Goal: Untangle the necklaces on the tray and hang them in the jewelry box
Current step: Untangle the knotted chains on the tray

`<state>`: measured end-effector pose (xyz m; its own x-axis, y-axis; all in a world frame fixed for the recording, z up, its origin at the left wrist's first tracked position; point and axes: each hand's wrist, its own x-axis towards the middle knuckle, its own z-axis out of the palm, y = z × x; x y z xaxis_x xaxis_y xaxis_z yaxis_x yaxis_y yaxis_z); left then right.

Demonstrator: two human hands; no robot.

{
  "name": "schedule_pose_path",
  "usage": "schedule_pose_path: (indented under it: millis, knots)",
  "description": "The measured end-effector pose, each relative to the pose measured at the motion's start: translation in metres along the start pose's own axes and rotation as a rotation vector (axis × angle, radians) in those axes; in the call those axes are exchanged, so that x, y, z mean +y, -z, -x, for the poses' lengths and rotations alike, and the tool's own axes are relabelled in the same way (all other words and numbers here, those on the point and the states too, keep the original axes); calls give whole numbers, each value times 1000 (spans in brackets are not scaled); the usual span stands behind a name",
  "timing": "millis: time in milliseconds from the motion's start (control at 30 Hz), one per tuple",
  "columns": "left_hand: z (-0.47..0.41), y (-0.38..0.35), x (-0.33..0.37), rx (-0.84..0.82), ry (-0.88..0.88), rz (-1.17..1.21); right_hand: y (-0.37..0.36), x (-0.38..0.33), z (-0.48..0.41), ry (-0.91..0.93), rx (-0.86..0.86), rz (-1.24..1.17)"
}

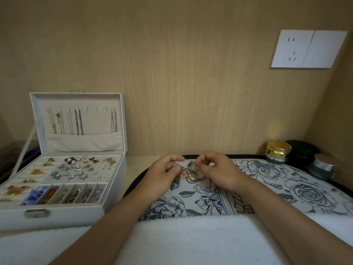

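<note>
Room: wood wall, white socket plate point(308, 49) at 1 o'clock | Surface: pale tabletop point(133, 163), white towel point(191, 241) at 6 o'clock, flower tray point(267, 197) at 4 o'clock | necklaces point(189, 174): gold tangle in the middle, over the tray | left hand point(164, 171), right hand point(215, 169): fingers curled, both pinching the tangle | jewelry box point(76, 150): open at 9 o'clock, chains hanging in its lid

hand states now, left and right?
Left hand: closed, pinching the necklaces.
Right hand: closed, pinching the same necklaces.
</note>
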<state>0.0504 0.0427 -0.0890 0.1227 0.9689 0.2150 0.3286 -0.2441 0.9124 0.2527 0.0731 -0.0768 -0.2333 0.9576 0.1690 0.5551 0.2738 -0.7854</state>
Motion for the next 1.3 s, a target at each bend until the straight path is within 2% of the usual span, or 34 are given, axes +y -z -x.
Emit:
schedule_pose_path:
  millis: [167,333,500,633,800,1000,1067,1200,1300]
  knots:
    - [3,0,4,-17,43,115,0,-7,6,59,-126,150]
    - [4,-2,5,-28,5,78,-2,-21,11,97,-196,-141]
    - [5,-3,4,-53,-15,36,5,-15,5,60,-216,-202]
    - [5,-1,4,-57,24,39,10,-11,2,49,-163,-195]
    - [4,4,2,-175,18,112,10,-3,-1,62,-98,-115]
    - [4,3,1,-171,16,110,8,-3,3,62,-93,113]
    - [4,3,1,-156,16,110,5,-6,4,116,-24,272]
    - [3,2,-1,-148,-6,88,-3,-11,4,245,-43,110]
    - [3,1,-1,-142,-4,70,-4,-9,3,291,-51,92]
